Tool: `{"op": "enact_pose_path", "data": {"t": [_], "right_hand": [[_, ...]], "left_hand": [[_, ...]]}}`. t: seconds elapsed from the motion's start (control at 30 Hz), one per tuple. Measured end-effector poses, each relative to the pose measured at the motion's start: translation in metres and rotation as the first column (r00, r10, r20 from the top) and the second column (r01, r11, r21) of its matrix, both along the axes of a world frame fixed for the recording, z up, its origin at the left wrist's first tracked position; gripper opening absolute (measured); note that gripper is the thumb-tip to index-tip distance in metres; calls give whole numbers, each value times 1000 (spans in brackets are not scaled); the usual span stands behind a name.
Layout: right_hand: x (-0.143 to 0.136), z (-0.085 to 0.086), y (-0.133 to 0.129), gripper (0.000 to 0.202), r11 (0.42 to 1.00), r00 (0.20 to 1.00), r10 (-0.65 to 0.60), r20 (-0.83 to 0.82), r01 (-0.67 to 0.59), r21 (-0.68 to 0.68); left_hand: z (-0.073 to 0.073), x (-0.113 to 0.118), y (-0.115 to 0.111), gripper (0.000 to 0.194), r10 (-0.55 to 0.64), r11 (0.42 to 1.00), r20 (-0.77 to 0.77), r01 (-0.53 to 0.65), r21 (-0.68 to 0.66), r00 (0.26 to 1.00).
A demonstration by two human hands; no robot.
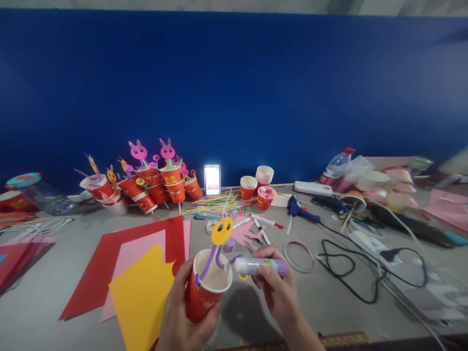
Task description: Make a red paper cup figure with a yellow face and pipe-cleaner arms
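My left hand point(183, 312) is wrapped round a red paper cup point(203, 304) with a white rim, tilted so its inside shows. A yellow paper face point(222, 231) with ears and dark eyes rises from the cup on purple pipe cleaners point(206, 265). Another purple strand sticks out over the cup's right side. In my right hand point(276, 287) is a glue stick point(260, 266) with a purple base, its white tip pointing left toward the cup but apart from its rim. A small yellow ring-like piece shows just below the glue stick.
Red, pink and yellow paper sheets point(142, 292) lie at left. Finished-looking cups with pink faces point(173, 183) stand at the back. A blue glue gun point(302, 210), tape roll point(299, 257), markers and a black cable point(351, 287) are at right. Stacked cups point(248, 187) stand behind.
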State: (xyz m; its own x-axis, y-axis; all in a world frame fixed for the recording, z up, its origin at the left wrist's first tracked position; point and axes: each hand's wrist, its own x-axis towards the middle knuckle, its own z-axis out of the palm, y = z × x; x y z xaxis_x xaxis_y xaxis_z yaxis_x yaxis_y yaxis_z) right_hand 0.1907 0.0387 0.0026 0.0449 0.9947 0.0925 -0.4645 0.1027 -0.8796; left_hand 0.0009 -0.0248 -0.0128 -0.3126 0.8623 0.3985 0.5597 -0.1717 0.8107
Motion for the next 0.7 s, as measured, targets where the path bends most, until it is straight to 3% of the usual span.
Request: {"op": "enact_pose_path", "data": {"t": [0.17, 0.33, 0.53, 0.7], "right_hand": [[0, 0, 1, 31, 1000, 995, -9, -99, 6, -30], [-1, -1, -1, 31, 1000, 999, -21, -38, 21, 14], [4, 3, 5, 25, 988, 987, -156, -31, 157, 13], [6, 11, -1, 28, 981, 990, -99, 103, 80, 180]], "left_hand": [[-3, 1, 1, 63, 7, 1000, 51, -6, -18, 999], [-7, -1, 0, 68, 8, 999, 65, -6, -39, 998], [-12, -1, 0, 66, 34, 998, 32, -32, -62, 999], [-14, 1, 3, 67, -97, 993, -21, 95, -72, 995]]}}
